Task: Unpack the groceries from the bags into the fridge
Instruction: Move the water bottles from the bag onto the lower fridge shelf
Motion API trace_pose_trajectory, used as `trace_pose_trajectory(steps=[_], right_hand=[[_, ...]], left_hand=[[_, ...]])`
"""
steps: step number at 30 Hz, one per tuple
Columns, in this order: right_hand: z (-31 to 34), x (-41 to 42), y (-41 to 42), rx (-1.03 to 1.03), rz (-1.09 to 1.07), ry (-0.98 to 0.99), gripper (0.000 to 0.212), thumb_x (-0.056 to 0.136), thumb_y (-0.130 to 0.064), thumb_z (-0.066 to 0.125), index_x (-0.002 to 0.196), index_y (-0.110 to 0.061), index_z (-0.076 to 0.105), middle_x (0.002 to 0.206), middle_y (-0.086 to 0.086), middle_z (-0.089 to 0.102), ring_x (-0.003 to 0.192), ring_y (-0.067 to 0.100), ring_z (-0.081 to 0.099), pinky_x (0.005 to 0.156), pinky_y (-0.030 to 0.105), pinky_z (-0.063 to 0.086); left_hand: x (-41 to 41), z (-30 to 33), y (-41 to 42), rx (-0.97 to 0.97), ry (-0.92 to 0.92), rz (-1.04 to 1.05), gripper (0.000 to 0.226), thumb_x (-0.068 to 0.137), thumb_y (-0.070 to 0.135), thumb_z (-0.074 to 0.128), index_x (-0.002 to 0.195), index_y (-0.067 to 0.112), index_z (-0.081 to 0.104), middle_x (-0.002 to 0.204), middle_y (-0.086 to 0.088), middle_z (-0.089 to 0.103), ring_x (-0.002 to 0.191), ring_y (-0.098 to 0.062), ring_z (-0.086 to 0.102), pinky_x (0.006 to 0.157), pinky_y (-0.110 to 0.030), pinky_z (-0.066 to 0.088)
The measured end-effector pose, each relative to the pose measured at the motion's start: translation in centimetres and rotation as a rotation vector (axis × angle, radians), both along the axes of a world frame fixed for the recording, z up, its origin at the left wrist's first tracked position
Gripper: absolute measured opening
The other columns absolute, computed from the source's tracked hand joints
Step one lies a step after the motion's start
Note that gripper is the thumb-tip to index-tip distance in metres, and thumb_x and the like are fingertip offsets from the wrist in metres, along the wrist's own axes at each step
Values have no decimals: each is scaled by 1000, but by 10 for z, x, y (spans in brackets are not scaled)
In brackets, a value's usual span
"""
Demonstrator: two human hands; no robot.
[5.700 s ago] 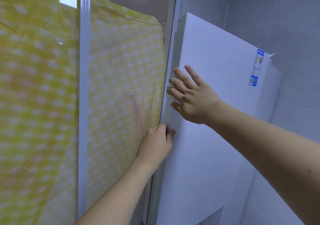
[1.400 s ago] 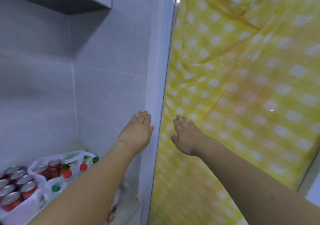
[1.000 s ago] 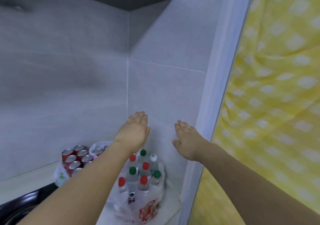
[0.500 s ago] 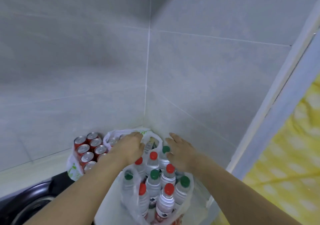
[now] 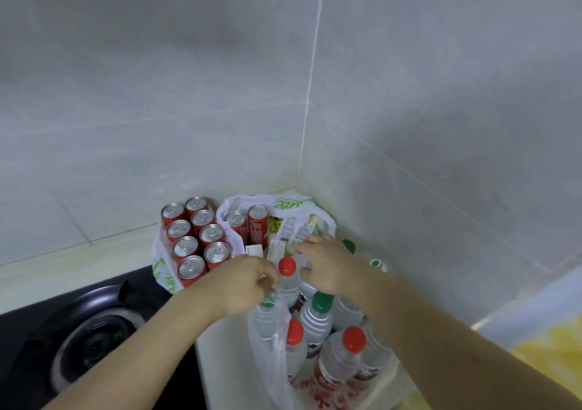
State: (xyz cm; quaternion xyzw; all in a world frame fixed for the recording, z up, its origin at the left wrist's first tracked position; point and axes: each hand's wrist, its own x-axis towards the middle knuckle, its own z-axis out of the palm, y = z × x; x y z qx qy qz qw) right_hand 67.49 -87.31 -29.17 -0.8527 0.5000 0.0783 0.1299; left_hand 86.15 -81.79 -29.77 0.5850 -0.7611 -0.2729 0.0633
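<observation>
A clear plastic bag (image 5: 267,356) of several water bottles with red and green caps stands in the counter corner. My left hand (image 5: 242,283) curls its fingers against the neck of a red-capped bottle (image 5: 287,271) at the bag's far side. On that bottle's other side my right hand (image 5: 329,264) is curled down over the top of another bottle (image 5: 310,288), whose cap is hidden under the palm. Behind them a white bag (image 5: 283,203) holds red cans and small cartons. Further left, a bag of several red cans (image 5: 195,239) stands. The fridge is out of view.
A black gas hob with a burner (image 5: 91,343) lies at the lower left, next to the pale counter (image 5: 63,271). Grey tiled walls (image 5: 409,126) meet in the corner behind the bags. A yellow checked cloth (image 5: 554,340) shows at the lower right.
My view swung from the fridge and the glass door down to the counter corner. Both hands dropped from wall height into the bottle bag and their fingers curled among the bottle tops.
</observation>
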Motion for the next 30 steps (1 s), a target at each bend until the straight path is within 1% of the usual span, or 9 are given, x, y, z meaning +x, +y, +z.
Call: trace_pose_trajectory(steps=[5, 9, 11, 13, 16, 18, 20, 23, 30], right_hand=[[-5, 4, -4, -38, 19, 24, 51, 93, -33, 53, 142, -25, 43, 137, 3, 43, 129, 27, 33, 107, 41, 28], [-8, 11, -6, -4, 68, -16, 32, 89, -35, 57, 119, -24, 59, 122, -1, 54, 121, 26, 39, 99, 40, 28], [-9, 14, -7, -7, 73, -19, 24, 87, -38, 59, 106, -23, 61, 111, -3, 57, 114, 24, 43, 95, 38, 27], [-11, 16, -8, -10, 77, -12, 28, 87, -42, 59, 107, -24, 60, 112, -3, 59, 111, 23, 44, 96, 39, 26], [-14, 18, -10, -8, 79, -1, 31, 88, -44, 59, 111, -24, 58, 114, -3, 59, 111, 22, 46, 100, 40, 26], [-15, 19, -9, -15, 81, 8, 30, 87, -44, 59, 110, -23, 58, 112, -2, 58, 110, 22, 47, 101, 40, 27], [-17, 20, -9, -18, 70, 6, 29, 87, -44, 60, 108, -23, 58, 111, -3, 58, 109, 22, 47, 101, 41, 28], [-18, 21, -8, -9, 40, -4, 27, 87, -43, 60, 105, -23, 57, 108, -4, 56, 105, 21, 48, 99, 41, 29], [-31, 20, -4, -17, -8, -28, 38, 91, -55, 50, 118, -28, 45, 119, -5, 56, 111, 19, 44, 97, 41, 25]], left_hand=[[5, -8, -4, -44, -29, -78, 24, 83, 39, 37, 93, 44, 58, 95, 7, 62, 95, -18, 57, 91, -34, 45], [7, -9, -2, -122, -7, -118, 27, 94, 21, 46, 103, 38, 66, 103, 19, 59, 107, -3, 44, 99, -25, 24], [12, -10, -1, -175, -6, -141, 30, 97, 16, 48, 109, 35, 67, 103, 23, 56, 103, 3, 40, 96, -23, 20], [19, -12, 1, -172, -9, -131, 30, 98, 18, 47, 113, 35, 66, 107, 20, 58, 104, 2, 44, 98, -25, 22], [27, -16, 4, -159, -36, -97, 27, 99, 33, 40, 106, 30, 66, 98, 14, 65, 99, -5, 52, 107, -33, 25], [28, -17, 7, -149, -115, -87, 43, 95, 51, 27, 96, 28, 62, 78, 7, 61, 85, -9, 50, 107, -35, 26], [29, -23, 9, -145, -200, -85, 61, 85, 70, 15, 104, 34, 61, 75, 5, 64, 86, -10, 50, 107, -32, 24], [28, -32, 9, -127, -239, -81, 61, 77, 81, 28, 117, 43, 54, 85, 6, 68, 99, -15, 53, 105, -33, 25], [12, -33, 9, -177, -207, -77, 31, 84, 53, 59, 108, 34, 58, 101, 9, 59, 99, -14, 51, 90, -31, 35]])
